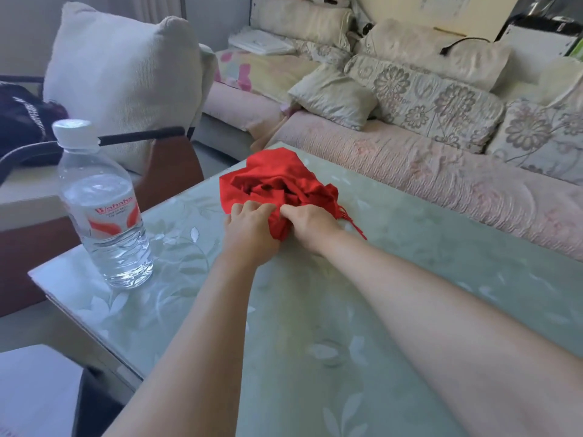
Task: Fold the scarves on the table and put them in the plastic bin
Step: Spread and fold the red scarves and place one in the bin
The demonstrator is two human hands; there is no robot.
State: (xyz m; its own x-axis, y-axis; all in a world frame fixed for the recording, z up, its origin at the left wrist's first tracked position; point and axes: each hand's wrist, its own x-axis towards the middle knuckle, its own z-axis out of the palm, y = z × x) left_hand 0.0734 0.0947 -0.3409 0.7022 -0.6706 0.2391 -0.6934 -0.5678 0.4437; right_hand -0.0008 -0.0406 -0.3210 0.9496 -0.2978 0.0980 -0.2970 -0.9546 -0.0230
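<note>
Red scarf (277,181) bunched up, gripped at its near edge by left hand (249,228) and right hand (310,225) — fingers curled into cloth, forearms stretched forward over the table (347,310). Water bottle (101,209) upright, well left.

1 head-worn wide-angle view, looking forward and down, close over the table (473,253), sofa (441,171) along its far side
</note>
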